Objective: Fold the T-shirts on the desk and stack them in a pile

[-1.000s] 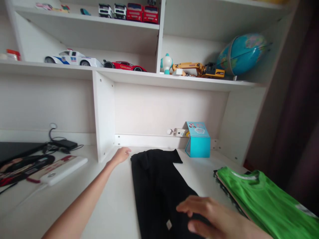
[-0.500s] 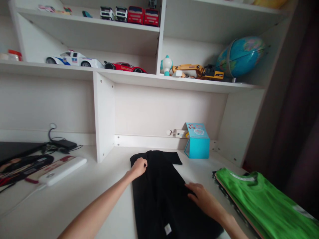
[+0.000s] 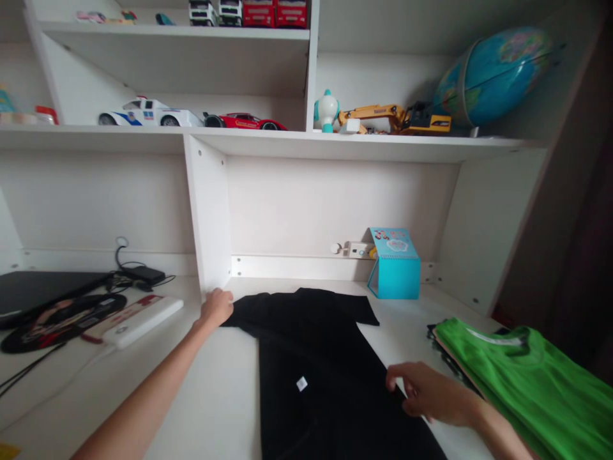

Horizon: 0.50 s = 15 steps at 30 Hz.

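A black T-shirt (image 3: 311, 358) lies on the white desk (image 3: 220, 396), with a small white tag showing near its middle. My left hand (image 3: 216, 306) is closed on the shirt's left sleeve, which is drawn out to the left toward the shelf divider. My right hand (image 3: 431, 396) rests on the shirt's right edge with the fingers curled over the cloth. A folded green T-shirt (image 3: 522, 383) lies on a pile at the right.
A turquoise box (image 3: 395, 265) stands at the back by the wall. A white divider panel (image 3: 208, 217) rises just behind my left hand. At left lie a white flat device (image 3: 138, 319), a dark fan and cables. Toy cars, an excavator and a globe (image 3: 493, 76) sit on shelves above.
My left hand gripped the shirt's left sleeve and pulled it out to the left, spreading it. My right hand slid down along the shirt's right edge. The view shifted slightly.
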Motion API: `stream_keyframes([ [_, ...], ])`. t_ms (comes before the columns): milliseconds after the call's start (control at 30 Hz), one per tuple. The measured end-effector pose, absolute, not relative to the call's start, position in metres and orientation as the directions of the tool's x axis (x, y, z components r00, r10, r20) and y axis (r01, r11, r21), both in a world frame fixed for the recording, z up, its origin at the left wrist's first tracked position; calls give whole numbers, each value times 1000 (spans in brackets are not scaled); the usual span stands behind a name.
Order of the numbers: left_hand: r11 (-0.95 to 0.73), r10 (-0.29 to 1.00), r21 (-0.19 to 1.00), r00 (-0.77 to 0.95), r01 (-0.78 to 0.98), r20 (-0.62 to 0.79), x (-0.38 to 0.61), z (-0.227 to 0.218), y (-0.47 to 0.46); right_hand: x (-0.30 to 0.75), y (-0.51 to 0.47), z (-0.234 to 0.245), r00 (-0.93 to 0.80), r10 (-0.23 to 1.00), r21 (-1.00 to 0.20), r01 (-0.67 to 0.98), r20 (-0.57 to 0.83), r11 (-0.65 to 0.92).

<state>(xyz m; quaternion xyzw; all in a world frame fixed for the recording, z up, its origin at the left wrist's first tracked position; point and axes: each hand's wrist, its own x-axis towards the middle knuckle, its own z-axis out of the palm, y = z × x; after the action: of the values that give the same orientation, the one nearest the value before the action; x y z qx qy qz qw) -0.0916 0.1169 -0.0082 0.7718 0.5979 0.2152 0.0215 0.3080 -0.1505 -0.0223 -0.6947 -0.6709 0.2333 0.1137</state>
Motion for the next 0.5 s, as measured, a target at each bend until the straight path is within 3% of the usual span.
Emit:
stream_keyframes([
  [33, -345, 903, 262, 243, 901, 355, -76, -7, 114, 307, -148, -16, -27, 976, -465, 882, -218, -80],
  [100, -520, 821, 214, 415, 827, 392, -40, -7, 107, 301, -136, -5, -71, 980, -403, 915, -185, -10],
  [167, -628, 769, 209, 555, 750, 317, -6, -11, 98, 291, -116, -3, -109, 993, -298, 950, -48, 90],
  [233, -591, 807, 216, 570, 778, 155, 18, -19, 87, 281, -97, -9, -99, 995, -228, 968, 34, 104],
  [333, -520, 833, 210, 547, 828, -90, 24, -25, 73, 276, -86, -17, -99, 994, -212, 973, -41, 89],
  [433, -651, 661, 307, 717, 694, -220, 4, -10, 72, 284, -90, -8, -172, 964, -233, 965, -204, 123],
  [500, -702, 560, 391, 801, 595, -214, -10, 7, 81, 292, -88, 4, -206, 943, -241, 960, -262, 143],
])
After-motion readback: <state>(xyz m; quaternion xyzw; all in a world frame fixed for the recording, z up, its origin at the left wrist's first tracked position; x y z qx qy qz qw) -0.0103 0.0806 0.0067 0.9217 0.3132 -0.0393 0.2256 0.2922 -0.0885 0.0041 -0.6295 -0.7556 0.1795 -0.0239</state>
